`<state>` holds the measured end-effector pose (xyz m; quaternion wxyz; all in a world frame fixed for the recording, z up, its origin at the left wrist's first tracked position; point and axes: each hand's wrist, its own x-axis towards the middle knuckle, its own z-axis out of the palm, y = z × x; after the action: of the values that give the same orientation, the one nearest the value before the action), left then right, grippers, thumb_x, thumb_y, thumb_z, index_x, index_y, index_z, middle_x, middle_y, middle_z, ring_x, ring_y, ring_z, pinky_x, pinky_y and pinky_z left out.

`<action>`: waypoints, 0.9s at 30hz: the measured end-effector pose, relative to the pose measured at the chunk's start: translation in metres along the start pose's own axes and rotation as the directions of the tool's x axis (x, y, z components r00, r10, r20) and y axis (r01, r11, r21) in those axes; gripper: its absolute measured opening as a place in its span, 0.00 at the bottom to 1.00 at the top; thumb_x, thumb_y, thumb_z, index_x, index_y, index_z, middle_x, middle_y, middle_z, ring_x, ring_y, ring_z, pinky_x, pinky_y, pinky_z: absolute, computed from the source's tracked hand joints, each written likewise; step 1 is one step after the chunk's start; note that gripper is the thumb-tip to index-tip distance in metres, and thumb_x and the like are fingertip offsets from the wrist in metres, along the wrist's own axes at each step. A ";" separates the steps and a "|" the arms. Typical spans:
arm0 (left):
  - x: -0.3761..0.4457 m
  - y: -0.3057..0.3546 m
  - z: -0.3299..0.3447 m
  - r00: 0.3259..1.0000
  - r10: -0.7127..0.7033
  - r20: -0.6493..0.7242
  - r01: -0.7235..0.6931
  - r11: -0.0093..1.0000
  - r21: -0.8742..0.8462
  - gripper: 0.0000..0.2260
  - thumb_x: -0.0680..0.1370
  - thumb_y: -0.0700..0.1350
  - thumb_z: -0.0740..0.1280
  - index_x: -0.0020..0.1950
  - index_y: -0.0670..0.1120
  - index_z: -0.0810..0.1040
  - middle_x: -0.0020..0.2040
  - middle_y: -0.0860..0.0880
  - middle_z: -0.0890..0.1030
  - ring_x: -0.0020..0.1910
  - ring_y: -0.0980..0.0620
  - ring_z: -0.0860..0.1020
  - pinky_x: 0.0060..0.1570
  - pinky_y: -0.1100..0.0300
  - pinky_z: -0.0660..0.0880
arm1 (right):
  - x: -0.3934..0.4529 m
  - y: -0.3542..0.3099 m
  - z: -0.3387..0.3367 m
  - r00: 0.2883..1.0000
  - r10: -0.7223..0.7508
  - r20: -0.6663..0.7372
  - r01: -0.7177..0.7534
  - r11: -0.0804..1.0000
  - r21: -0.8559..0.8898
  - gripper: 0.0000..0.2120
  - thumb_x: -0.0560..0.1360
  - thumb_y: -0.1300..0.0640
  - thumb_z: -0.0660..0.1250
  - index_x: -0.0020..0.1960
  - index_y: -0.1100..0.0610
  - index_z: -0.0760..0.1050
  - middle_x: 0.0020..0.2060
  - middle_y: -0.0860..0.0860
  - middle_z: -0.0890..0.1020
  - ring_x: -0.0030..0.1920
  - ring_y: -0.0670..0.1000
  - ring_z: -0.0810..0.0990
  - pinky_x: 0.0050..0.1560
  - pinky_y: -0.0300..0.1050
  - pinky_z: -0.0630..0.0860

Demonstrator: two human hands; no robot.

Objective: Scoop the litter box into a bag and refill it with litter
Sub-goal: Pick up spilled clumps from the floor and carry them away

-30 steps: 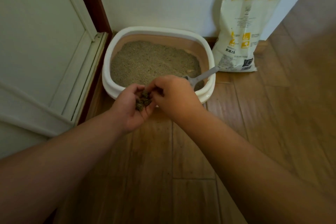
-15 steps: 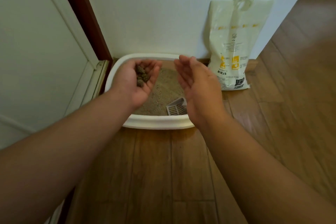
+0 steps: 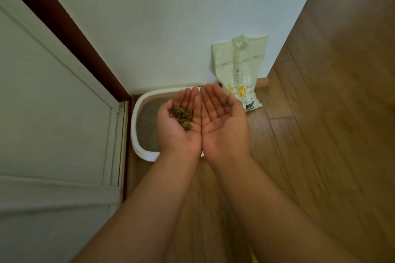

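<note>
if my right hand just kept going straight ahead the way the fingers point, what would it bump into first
Probably the litter bag leaning on the wall: the right hand points its fingertips toward the bag's lower part. Depth is unclear from the head view.

Light: dim, soft, greenish indoors; my forearms shadow the floor (image 3: 320, 113). Wide-angle bending at the edges. Slight overall softness.

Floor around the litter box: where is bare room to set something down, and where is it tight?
Bare wooden floor spreads wide right of the litter bag and in front of the litter box, beside the forearms. It is tight on the left: the box sits in the corner between wall and door, with the bag close on its right.
</note>
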<state>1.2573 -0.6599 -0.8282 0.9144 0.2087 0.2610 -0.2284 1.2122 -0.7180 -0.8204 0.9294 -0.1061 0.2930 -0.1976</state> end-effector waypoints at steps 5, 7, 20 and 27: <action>-0.111 0.005 0.139 0.999 -0.029 -0.030 0.029 1.000 0.002 0.14 0.82 0.42 0.60 0.49 0.37 0.84 0.50 0.40 0.86 0.50 0.44 0.86 0.50 0.56 0.84 | -0.099 -0.090 0.115 0.998 -0.046 -0.030 0.046 0.999 0.013 0.20 0.85 0.54 0.58 0.63 0.68 0.79 0.59 0.63 0.84 0.61 0.59 0.84 0.68 0.54 0.76; -0.161 0.005 0.202 0.999 -0.042 -0.023 0.043 0.999 0.024 0.14 0.82 0.42 0.60 0.51 0.37 0.84 0.52 0.39 0.86 0.53 0.43 0.86 0.53 0.55 0.83 | -0.142 -0.132 0.169 0.997 -0.070 -0.044 0.070 0.997 0.016 0.19 0.85 0.54 0.59 0.63 0.68 0.79 0.59 0.63 0.84 0.60 0.59 0.84 0.68 0.54 0.76; -0.421 -0.062 0.505 0.960 -0.137 0.245 0.118 0.989 0.092 0.14 0.80 0.42 0.61 0.56 0.38 0.84 0.56 0.39 0.85 0.56 0.42 0.85 0.61 0.49 0.80 | -0.373 -0.388 0.393 0.917 -0.389 0.084 0.393 0.919 -0.034 0.17 0.85 0.56 0.60 0.62 0.67 0.79 0.56 0.62 0.85 0.58 0.59 0.85 0.64 0.53 0.78; -0.465 -0.112 0.515 0.916 -0.297 0.272 0.245 0.947 0.208 0.12 0.79 0.41 0.62 0.53 0.39 0.84 0.52 0.39 0.85 0.53 0.43 0.85 0.59 0.51 0.81 | -0.421 -0.431 0.370 0.841 -0.540 0.012 0.540 0.840 -0.048 0.15 0.84 0.58 0.61 0.57 0.66 0.82 0.54 0.62 0.86 0.57 0.59 0.86 0.64 0.53 0.78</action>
<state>1.0418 -0.8654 -0.1913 0.8816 0.2105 0.1255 -0.4034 0.9818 -0.8947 -0.1762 0.8330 -0.2069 0.2569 -0.4443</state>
